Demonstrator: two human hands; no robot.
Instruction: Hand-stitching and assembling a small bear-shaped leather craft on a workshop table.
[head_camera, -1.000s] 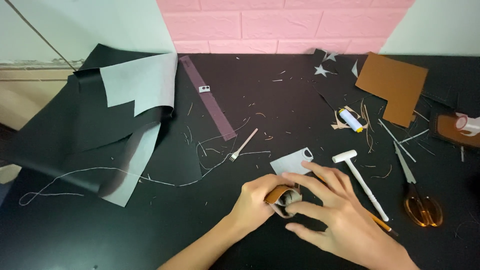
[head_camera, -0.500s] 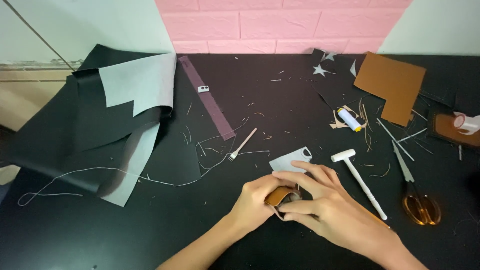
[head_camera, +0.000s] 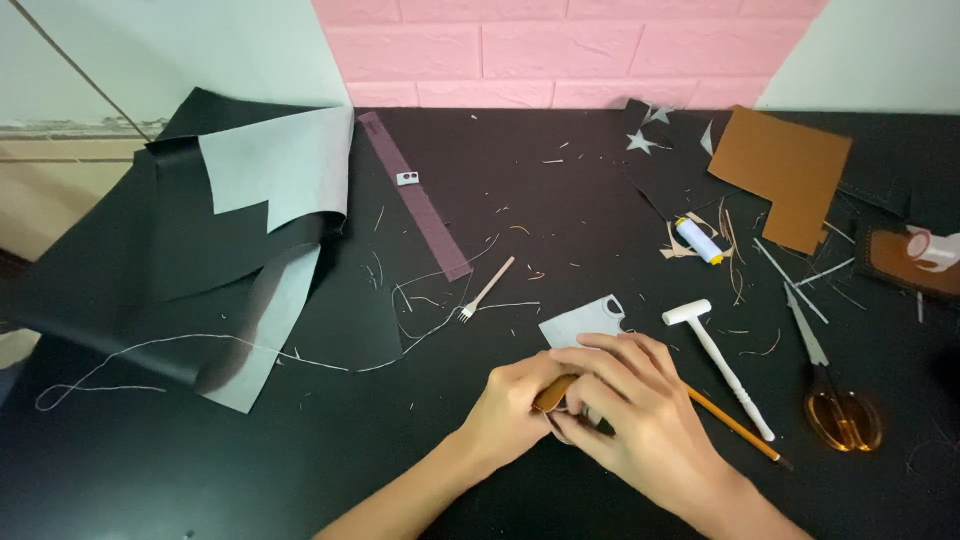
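Both hands meet at the lower middle of the black table. My left hand pinches a small brown leather piece from the left. My right hand curls over the same piece from the right, its fingers hiding most of it. A grey cut-out patch lies flat just beyond my fingertips. A long thin thread trails across the table to the left.
Right of my hands lie a white mallet, a pencil, scissors with amber handles and a thread spool. A pronged punch, purple strip, brown leather sheet and black-and-grey sheets lie farther off.
My right hand has closed further over the brown piece, covering more of it. Both hands stay in the same spot.
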